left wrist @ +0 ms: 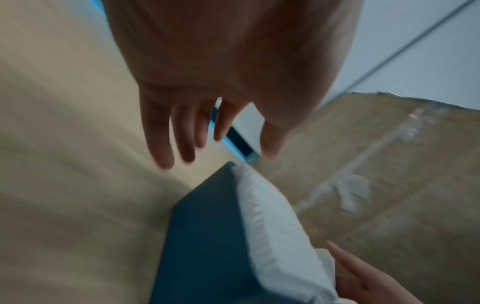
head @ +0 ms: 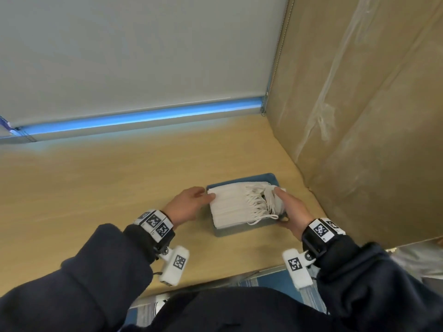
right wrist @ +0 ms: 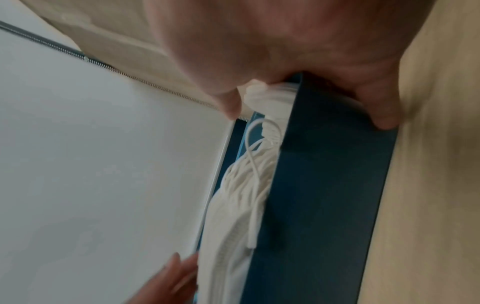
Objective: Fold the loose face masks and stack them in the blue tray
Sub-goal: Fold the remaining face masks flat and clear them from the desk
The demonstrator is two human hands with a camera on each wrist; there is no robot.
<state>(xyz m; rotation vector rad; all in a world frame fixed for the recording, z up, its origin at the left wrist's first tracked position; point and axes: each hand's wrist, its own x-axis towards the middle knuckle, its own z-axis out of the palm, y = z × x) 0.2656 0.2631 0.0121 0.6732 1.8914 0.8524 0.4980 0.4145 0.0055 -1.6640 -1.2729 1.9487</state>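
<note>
A blue tray (head: pixel 239 232) sits on the wooden table, right of centre, and holds a stack of folded white face masks (head: pixel 230 207). Their ear loops (head: pixel 256 202) bunch toward the right end. My left hand (head: pixel 206 196) is at the stack's left edge with the fingers straight and spread, thumb by the masks. In the left wrist view that left hand (left wrist: pixel 233 144) hovers beyond the tray (left wrist: pixel 202 236) and masks (left wrist: pixel 270 226). My right hand (head: pixel 285 207) grips the tray's right end. In the right wrist view the thumb (right wrist: pixel 384 119) lies on the tray's outer wall (right wrist: pixel 324 195) and the fingers (right wrist: pixel 228 105) lie over the masks (right wrist: pixel 228 226).
A tall cardboard panel (head: pixel 359 116) stands close along the tray's right side. A grey roller blind (head: pixel 131 56) closes off the back. The table (head: pixel 96 188) stretches bare to the left, and its front edge (head: pixel 215 282) runs just below my wrists.
</note>
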